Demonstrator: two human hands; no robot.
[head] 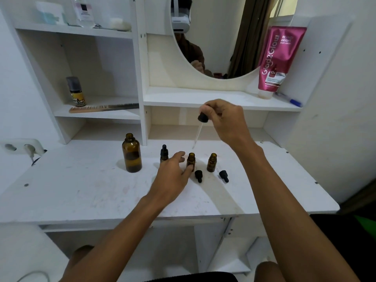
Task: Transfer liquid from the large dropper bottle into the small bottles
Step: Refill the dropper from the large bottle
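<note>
Large bottle (131,155) and middle small bottle (191,158), frame centre, are showing glossy amber glass. Dropper (202,117) above is showing matt black cap, clear pipette. Desk top (81,190) is looking matt white, scuffed.

- On my pink tube (278,58) by the mirror, big letters run up its side: "Glad2Glow".
- At its top I read "BRIGHT" and "BODY SERUM"; lower down, "10x".
- The yellow can's (76,91) label is too blurred for me to read.

Head view, sole camera: wide-angle, worn on the person's head, facing forward and down over the white desk (81,190), close above; shelves and mirror (223,37) beyond.
</note>
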